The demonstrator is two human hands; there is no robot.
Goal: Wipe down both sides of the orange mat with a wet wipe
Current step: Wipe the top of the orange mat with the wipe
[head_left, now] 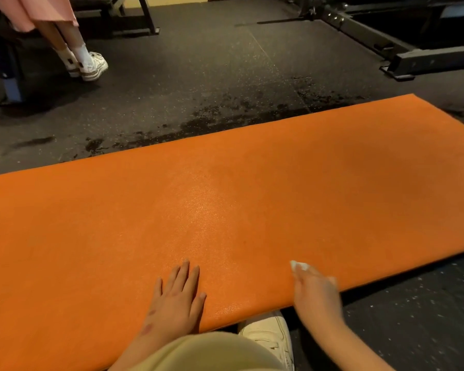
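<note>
Orange mat (252, 183) flat on the floor (198, 76): left hand (176, 298), fingers straight, pins its near edge; blurred right hand (316, 293), grip indiscernible, bears the wet wipe (300, 265) there; overlapping edge-to-edge strokes advisable.

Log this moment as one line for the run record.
left hand: flat on orange mat | right hand: blurred, holds wet wipe over mat's near edge | mat: spread flat on floor
</note>
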